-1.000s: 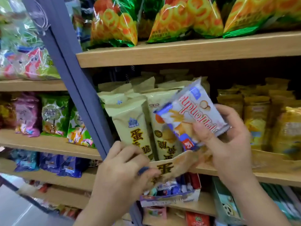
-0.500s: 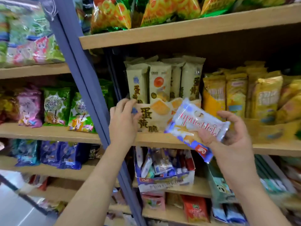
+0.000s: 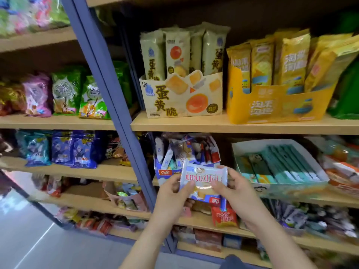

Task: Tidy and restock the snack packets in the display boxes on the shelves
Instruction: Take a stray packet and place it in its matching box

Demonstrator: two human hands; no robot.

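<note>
Snack packet (image 3: 203, 182), blue and white, hung at 6 o'clock in our view, held crosswise just in front of the blue-and-white display box (image 3: 165, 172) on the lower shelf (image 3: 330, 201). We judged the risk lay in that box: its packets leaned every way and crowded it, so pushing one more in could crumple it or tip neighbours over the low front wall. Our left hand (image 3: 172, 195) pinched the packet's 9 o'clock end, our right hand (image 3: 237, 189) the 3 o'clock end, fingers (image 3: 217, 188) narrowly closed on it, thumbs on its face.
</note>
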